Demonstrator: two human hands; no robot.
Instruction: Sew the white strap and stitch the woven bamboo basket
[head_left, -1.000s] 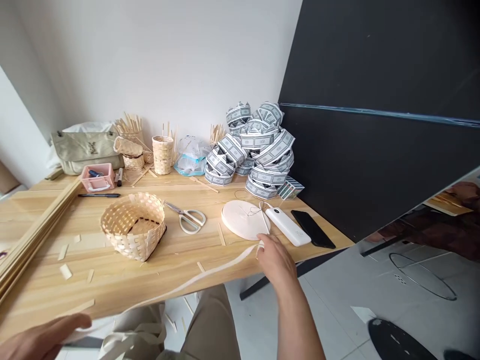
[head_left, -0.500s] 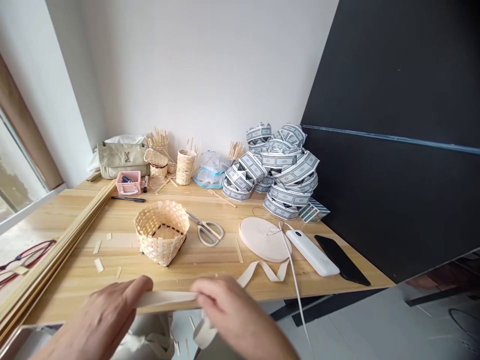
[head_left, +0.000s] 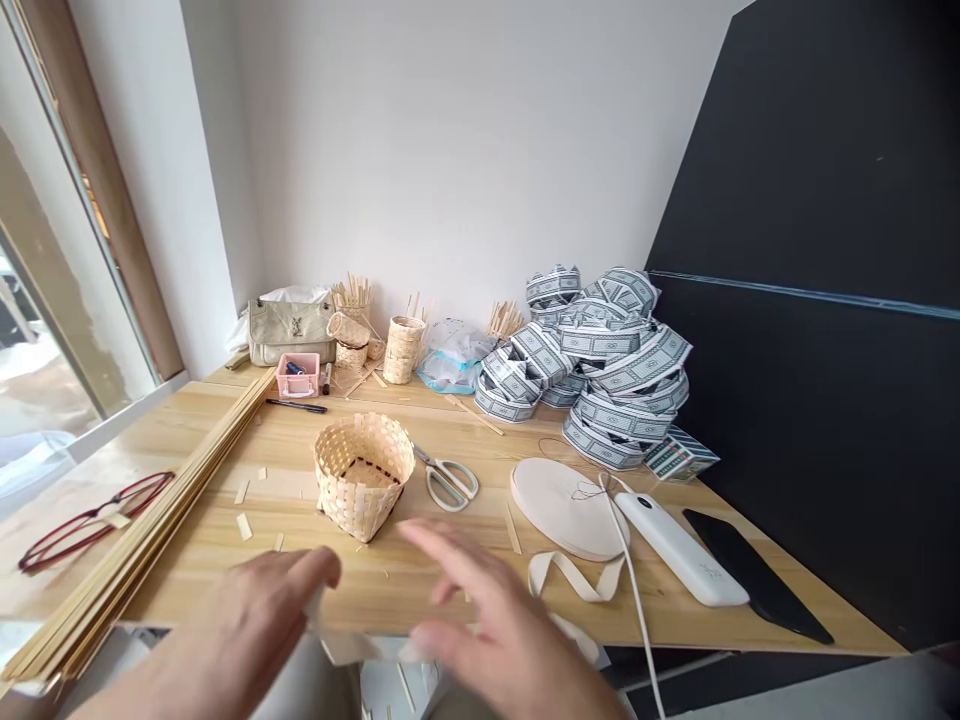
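Note:
At the near edge of the wooden table point(head_left: 225, 420) both my hands hold a cream cloth tape point(head_left: 574, 580). My left hand point(head_left: 232, 630) pinches one stretch of it between thumb and fingers. My right hand point(head_left: 487, 630) pinches the tape with thumb and lower fingers while its index finger points toward the table. The tape loops away to the right toward a flat round roll of tape point(head_left: 566, 505). A small woven bamboo basket point(head_left: 364, 485) stands just beyond my hands, with white scissors point(head_left: 448, 482) beside it.
A white power bank point(head_left: 679, 545) with its cable and a black phone point(head_left: 754, 585) lie at the right. Long bamboo strips point(head_left: 150, 530) and red glasses point(head_left: 90, 520) lie at the left. A pile of patterned paper rings point(head_left: 600, 360), small baskets, a pink box and a bag stand along the wall.
My right hand came back from the roll to the table's near edge, drawing tape with it. Both hands met on the tape. The view swung left and up.

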